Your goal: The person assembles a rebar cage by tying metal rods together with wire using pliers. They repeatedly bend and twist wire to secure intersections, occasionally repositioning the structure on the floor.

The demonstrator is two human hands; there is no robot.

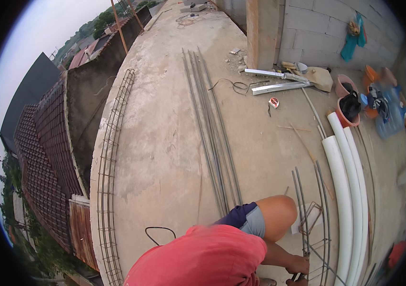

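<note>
My left arm in a red sleeve (203,255) reaches across to a partly assembled rebar cage (325,224) at the lower right. My left hand (299,265) is closed around the cage's near upright bars. Just below it, my right hand (297,282) is cut by the lower edge, its fingers bent near dark bar-like pieces; what it grips cannot be made out. A rusty rectangular stirrup (310,217) hangs at an angle on the cage bars. My bare knee (279,217) stands just beyond my left forearm.
Long loose rebars (211,138) lie on the concrete floor. A finished rebar cage (112,167) runs along the roof edge at left. White pipes (345,205) lie right of my hands. Metal channels (279,87), a tape measure (273,102) and buckets (348,112) are farther off.
</note>
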